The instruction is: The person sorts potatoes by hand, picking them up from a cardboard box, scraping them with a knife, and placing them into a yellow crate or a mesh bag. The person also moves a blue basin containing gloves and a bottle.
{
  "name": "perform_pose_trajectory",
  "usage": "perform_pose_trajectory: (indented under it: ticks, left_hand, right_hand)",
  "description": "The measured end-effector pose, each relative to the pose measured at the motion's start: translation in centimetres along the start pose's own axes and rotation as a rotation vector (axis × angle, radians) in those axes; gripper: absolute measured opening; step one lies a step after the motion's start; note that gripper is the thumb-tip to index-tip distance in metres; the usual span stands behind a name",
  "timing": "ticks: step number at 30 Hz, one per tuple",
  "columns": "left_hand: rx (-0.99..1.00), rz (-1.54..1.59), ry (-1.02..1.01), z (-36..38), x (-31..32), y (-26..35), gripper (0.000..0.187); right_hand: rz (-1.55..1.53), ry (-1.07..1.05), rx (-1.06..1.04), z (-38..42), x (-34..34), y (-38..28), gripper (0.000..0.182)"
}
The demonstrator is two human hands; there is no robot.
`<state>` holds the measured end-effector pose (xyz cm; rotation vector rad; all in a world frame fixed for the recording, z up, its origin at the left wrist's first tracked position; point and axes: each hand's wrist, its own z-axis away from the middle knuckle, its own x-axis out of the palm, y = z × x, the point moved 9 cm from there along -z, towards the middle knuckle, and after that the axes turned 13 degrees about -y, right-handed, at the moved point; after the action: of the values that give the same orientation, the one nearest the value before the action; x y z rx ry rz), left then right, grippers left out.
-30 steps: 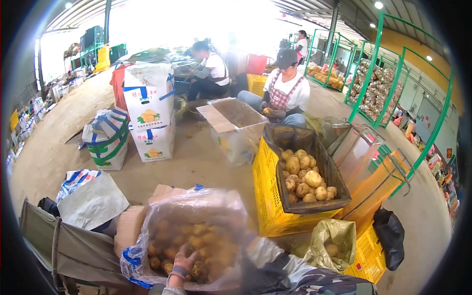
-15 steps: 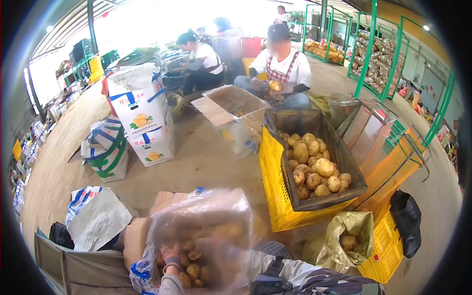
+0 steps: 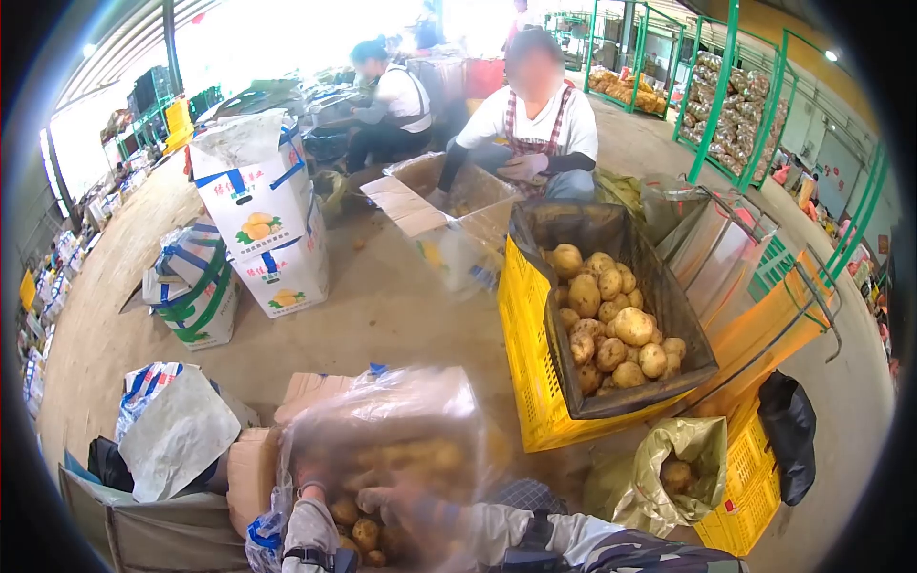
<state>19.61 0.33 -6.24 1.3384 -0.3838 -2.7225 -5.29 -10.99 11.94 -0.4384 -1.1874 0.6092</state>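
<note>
**A:** Okay, nearest stuff first. At the bottom of the frame we've got the left hand [image 3: 310, 477] on the left side of the lined cardboard box [image 3: 310, 390], pretty smeared by the clear plastic [image 3: 430, 387]. Can we tell if it's gripping anything? We can't.

**B:** Same here. The right hand [image 3: 401, 502] is blurry too: fingers over the potatoes [image 3: 366, 533], but we can't tell whether it's closed on one. It has slid left since half a second ago though, so the two hands are closer together.

**A:** So we'd call that both hands busy in the same patch, with the potatoes still down in the box, lower middle of the frame. We can't spot one lifted clear.

**B:** Next out, lower right: the gold sack [image 3: 630, 497] with something round in its mouth. Above that, right of centre, the yellow crate [image 3: 528, 353] and its heap of spuds [image 3: 611, 310]. We see no real change in that pile.

**A:** Biggest change is further back, upper middle. The co-worker [image 3: 549, 119] had a potato held up; now one arm is down in the open carton [image 3: 411, 205], and we see no potato in the other gloved hand [image 3: 525, 167].

**B:** Our read: that potato probably went into the carton. Behind them, a second person [image 3: 396, 100] sits bent over, much as before.
</note>
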Motion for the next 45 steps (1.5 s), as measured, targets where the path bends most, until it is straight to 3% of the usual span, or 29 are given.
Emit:
perform_pose_trajectory:
  ticks: [3, 6, 14, 18, 20, 24, 26, 28, 34, 35, 37, 39, 43, 45]
  left_hand:
    - [0.003, -0.019, 0.025, -0.8, 0.6, -0.1, 0.113]
    - [-0.007, -0.016, 0.038, -1.6, 0.6, -0.4, 0.116]
    - [-0.055, 0.168, 0.077, -6.6, 1.1, -4.2, 0.127]
    - [0.168, 0.448, 0.266, -11.0, 1.5, -8.6, 0.121]
    - [0.261, 0.804, 0.118, -6.9, 1.7, -8.1, 0.107]
    - [0.494, 1.46, -0.438, 5.3, 0.9, -3.2, 0.08]
    - [0.507, 1.663, -0.69, 8.0, 1.5, -3.4, 0.066]
    - [0.347, 1.529, -0.355, 14.4, -0.7, 0.0, 0.064]
    - [0.9, 1.114, -0.137, 22.4, 0.8, -3.8, 0.045]
    - [0.652, 1.835, -0.706, 23.3, 2.1, -1.5, 0.05]
    - [0.61, 1.623, -0.5, 21.8, 2.9, -2.0, 0.061]
    - [0.624, 1.315, -0.446, 21.1, 2.7, -2.4, 0.076]
    - [0.592, 1.29, -0.538, 20.3, 3.5, -2.1, 0.077]
    - [0.677, 1.073, -0.457, 20.5, 2.7, -1.7, 0.074]
  right_hand:
    - [0.015, -0.003, 0.006, 0.0, 0.0, -0.2, 0.033]
    - [-0.017, -0.093, -0.049, -3.6, -3.3, 3.9, 0.032]
    - [0.005, -0.007, -0.073, -3.3, -3.2, 3.4, 0.03]
    - [-0.08, -0.026, -0.021, -3.5, -3.3, 2.9, 0.027]
    - [-0.073, -0.035, -0.026, -3.3, -3.2, 2.5, 0.026]
    - [-0.098, 0.006, -0.063, -3.9, -3.9, 3.3, 0.026]
    - [0.106, 0.038, 0.009, -3.4, -4.1, 3.2, 0.03]
    - [0.28, 0.038, 0.024, -3.9, -4.3, 2.9, 0.038]
    - [0.722, -0.119, 0.015, -7.6, -7.9, 8.8, 0.066]
    - [0.719, -0.157, 0.012, -8.8, -9.2, 10.5, 0.068]
    - [0.764, -0.232, -0.034, -9.9, -10.4, 12.4, 0.073]
    - [0.829, -0.241, -0.078, -9.3, -10.1, 11.8, 0.078]
    - [1.18, 0.045, -0.073, -3.1, -4.6, 5.7, 0.075]
    - [0.964, -0.036, -0.126, -5.3, -8.6, 8.2, 0.072]
